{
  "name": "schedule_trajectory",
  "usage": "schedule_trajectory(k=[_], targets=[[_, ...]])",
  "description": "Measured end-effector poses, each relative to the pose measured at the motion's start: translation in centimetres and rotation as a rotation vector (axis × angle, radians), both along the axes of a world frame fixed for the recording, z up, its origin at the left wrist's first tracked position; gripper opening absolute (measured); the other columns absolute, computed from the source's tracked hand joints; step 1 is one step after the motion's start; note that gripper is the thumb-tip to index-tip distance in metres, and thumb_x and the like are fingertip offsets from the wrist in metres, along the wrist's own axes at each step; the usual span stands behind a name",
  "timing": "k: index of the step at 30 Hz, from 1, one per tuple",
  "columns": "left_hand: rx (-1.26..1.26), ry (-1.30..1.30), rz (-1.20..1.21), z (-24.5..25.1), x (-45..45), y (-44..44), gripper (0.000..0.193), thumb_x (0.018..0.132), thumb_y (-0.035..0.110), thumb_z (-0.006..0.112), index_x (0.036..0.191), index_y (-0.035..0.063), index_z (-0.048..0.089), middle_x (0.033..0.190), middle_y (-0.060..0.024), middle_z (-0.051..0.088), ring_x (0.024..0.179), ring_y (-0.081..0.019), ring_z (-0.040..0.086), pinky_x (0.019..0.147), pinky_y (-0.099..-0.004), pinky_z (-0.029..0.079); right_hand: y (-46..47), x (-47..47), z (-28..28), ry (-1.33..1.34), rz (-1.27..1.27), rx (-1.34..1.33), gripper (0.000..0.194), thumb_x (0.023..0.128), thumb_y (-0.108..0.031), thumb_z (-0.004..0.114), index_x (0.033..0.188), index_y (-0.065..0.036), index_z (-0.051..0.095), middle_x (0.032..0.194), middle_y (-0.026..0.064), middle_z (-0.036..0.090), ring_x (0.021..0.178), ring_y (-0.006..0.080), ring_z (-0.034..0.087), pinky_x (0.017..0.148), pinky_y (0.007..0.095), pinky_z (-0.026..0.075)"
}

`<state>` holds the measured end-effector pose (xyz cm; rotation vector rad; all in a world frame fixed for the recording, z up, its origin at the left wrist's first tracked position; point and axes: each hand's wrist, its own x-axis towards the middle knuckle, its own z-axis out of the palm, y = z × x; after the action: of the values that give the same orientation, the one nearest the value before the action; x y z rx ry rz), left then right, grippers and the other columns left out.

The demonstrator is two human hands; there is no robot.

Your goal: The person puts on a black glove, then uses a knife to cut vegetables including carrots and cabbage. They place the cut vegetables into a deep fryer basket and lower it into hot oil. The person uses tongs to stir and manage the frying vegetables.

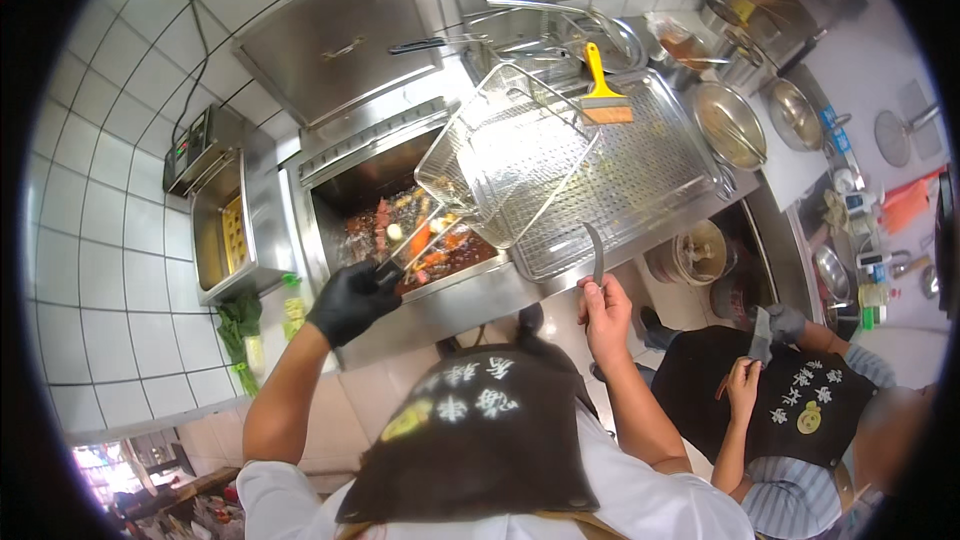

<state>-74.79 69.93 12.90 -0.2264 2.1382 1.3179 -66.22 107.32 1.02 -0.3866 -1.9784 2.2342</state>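
My left hand (357,303), in a black glove, grips the dark handle of a pair of metal tongs (424,241). The two thin arms of the tongs reach into a deep fryer (328,238), among frying food (420,237) in bubbling dark oil. In my bare right hand (606,307) is a slim curved metal tool (596,247), knife-like, its tip pointing up and away from me. That tool is near the front edge of a perforated metal draining tray (637,165). A wire fry basket (510,157) rests tilted across the fryer's right side and the tray.
A yellow-handled brush (600,90) lies at the tray's back edge. Metal bowls (727,124) stand right of it, and a bucket (699,251) below. To the right a co-worker (757,397) holds a blade-like item (760,337). Left is a smaller metal fryer (247,232).
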Motion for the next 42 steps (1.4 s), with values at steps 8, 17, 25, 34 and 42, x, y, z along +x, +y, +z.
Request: schedule_trajectory(k=[8,17,25,34,42], targets=[[-0.154,0.069,-0.258,-5.4,-5.7,11.6,0.022,0.087,0.017,0.078,0.103,0.0038,0.072,0.084,-0.0058,0.069,0.076,-0.0144,0.062,0.071,-0.0332,0.052,5.2,1.6,-1.6,-0.051,-0.170,-0.071,0.020,0.107,-0.019,0.056,0.110,0.001,0.061,0.063,-0.0012,0.050,0.053,0.0052,0.044,0.048,0.0227,0.034],[0.049,0.287,-0.054,-4.3,-5.6,13.1,0.073,0.095,0.060,0.065,0.133,-0.0021,0.060,0.118,-0.0214,0.070,0.100,-0.0271,0.069,0.088,-0.0361,0.054,5.8,-0.9,-1.1,0.050,-0.107,0.014,0.020,0.107,-0.023,0.058,0.109,-0.003,0.058,0.059,-0.0011,0.046,0.050,0.0062,0.042,0.044,0.0237,0.034],[-0.999,0.757,0.477,-16.4,5.3,-13.3,0.092,0.076,0.054,0.081,0.148,0.0058,0.048,0.143,-0.0263,0.053,0.131,-0.0428,0.051,0.115,-0.0518,0.039,1.5,0.7,2.7,0.104,-0.167,0.110,0.035,0.108,-0.026,0.057,0.079,-0.011,0.044,0.055,-0.0006,0.043,0.044,0.0080,0.040,0.040,0.0249,0.033],[-0.599,0.427,0.539,-22.4,12.0,-26.7,0.082,0.072,0.030,0.084,0.146,0.0139,0.053,0.129,-0.0175,0.066,0.120,-0.0320,0.064,0.103,-0.0426,0.051,-13.3,5.7,4.7,-0.037,0.125,0.186,0.024,0.108,-0.024,0.055,0.099,-0.003,0.061,0.070,0.0009,0.056,0.058,0.0088,0.055,0.052,0.0227,0.042],[0.192,0.543,0.695,-11.7,9.4,-23.3,0.064,0.085,0.008,0.080,0.143,0.0048,0.053,0.122,-0.0062,0.069,0.104,-0.0150,0.067,0.091,-0.0299,0.056,-20.6,6.6,8.2,-0.103,0.426,0.223,0.020,0.096,-0.005,0.071,0.115,0.001,0.073,0.095,0.0018,0.073,0.077,0.0045,0.060,0.069,0.0210,0.049]])
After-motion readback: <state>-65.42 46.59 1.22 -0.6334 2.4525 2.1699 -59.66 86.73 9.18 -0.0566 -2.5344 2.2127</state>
